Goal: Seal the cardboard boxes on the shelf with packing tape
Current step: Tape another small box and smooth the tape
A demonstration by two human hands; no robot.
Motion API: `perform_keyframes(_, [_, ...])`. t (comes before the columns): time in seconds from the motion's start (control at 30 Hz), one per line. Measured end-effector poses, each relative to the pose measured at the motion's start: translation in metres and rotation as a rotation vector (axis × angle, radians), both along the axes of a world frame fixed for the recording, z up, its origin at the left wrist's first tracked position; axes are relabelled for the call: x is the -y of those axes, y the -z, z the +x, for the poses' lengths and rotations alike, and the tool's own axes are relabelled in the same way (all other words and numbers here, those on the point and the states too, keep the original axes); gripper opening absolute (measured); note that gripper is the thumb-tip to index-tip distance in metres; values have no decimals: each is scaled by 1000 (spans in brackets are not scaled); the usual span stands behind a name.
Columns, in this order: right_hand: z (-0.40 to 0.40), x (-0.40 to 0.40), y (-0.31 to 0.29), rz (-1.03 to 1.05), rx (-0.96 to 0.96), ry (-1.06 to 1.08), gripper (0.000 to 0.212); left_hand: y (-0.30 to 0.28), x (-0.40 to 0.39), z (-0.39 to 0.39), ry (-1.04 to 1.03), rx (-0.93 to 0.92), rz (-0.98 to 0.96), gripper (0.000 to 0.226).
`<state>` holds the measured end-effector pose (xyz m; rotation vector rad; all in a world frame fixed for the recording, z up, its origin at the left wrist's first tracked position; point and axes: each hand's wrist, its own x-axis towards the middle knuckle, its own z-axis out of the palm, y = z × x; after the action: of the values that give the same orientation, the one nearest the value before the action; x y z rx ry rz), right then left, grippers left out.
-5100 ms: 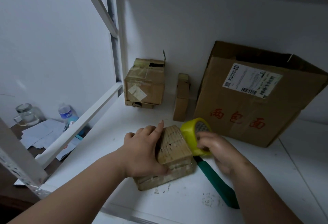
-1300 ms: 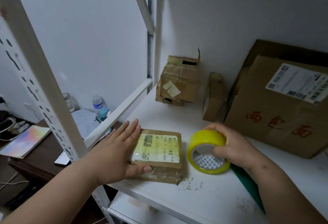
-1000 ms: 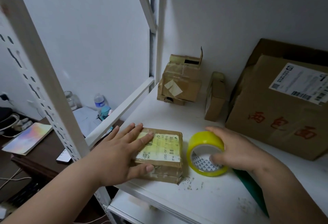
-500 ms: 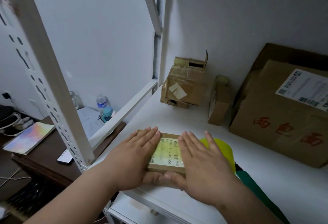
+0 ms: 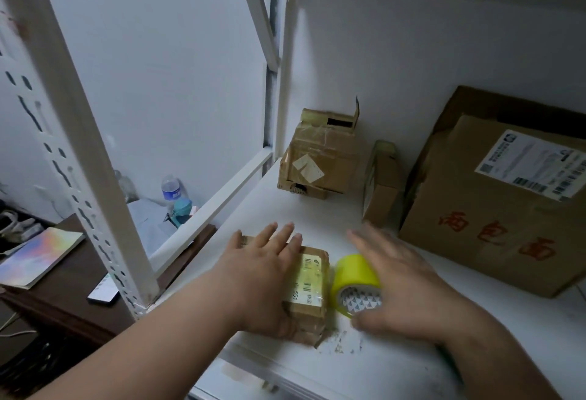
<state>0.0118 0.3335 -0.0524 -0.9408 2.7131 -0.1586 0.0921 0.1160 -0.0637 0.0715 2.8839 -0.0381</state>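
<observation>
A small flat cardboard box (image 5: 309, 291) with a label lies at the front of the white shelf (image 5: 396, 364). My left hand (image 5: 264, 269) rests flat on its left part, fingers straight. Right beside the box stands a yellow roll of packing tape (image 5: 355, 279). My right hand (image 5: 402, 285) hovers over and just right of the roll with fingers spread, thumb under the roll's front; it looks blurred.
A taped box with one flap raised (image 5: 320, 158) and a narrow box on edge (image 5: 380, 187) stand at the back. A large labelled carton (image 5: 494, 209) fills the right. A white upright post (image 5: 73, 145) stands left; a desk with a notebook (image 5: 38, 257) lies below.
My right hand has lifted off the small box and moved right over the tape roll. My left hand has slid a little further onto the box.
</observation>
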Motion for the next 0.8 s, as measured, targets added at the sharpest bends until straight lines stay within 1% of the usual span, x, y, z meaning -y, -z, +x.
perform_keyframes(0.03, [-7,-12,2,-24,100,79,122,2,-2,-1,9,-20,9,127])
perform_keyframes(0.07, [-11,-21,5,-71,211,153,117,3,-4,-3,17,-34,27,126])
perform_keyframes(0.1, [-12,-27,10,-146,296,208,108,4,-8,-6,23,-38,48,126])
perform_keyframes(0.13, [-12,-28,16,-230,336,246,96,5,-11,-9,27,-35,66,126])
perform_keyframes(0.23, [-14,-29,36,-475,367,367,67,8,-17,-16,33,-20,85,127])
perform_keyframes(0.3, [-14,-31,42,-626,408,420,54,6,-17,-17,28,-21,113,128])
perform_keyframes(0.37, [-14,-33,36,-779,434,448,46,-1,-14,-17,26,-40,183,127])
perform_keyframes(0.43, [-17,-34,20,-901,405,443,42,-11,-9,-19,42,-110,287,127])
perform_keyframes(0.5, [-19,-33,-7,-983,321,417,38,-18,-4,-20,55,-184,435,128])
perform_keyframes(0.57, [-24,-32,-34,-1042,251,366,39,-18,0,-21,31,-221,651,132])
perform_keyframes(0.6, [-25,-28,-46,-1060,243,331,45,-15,2,-20,3,-221,769,134])
perform_keyframes(0.67, [-27,-14,-56,-1033,231,255,54,-4,6,-16,-49,-203,956,133])
perform_keyframes(0.7, [-27,-4,-56,-994,224,207,53,3,10,-13,-71,-189,1020,130])
perform_keyframes(0.8, [-19,29,-45,-948,223,85,50,11,23,-4,-97,-161,1114,116])
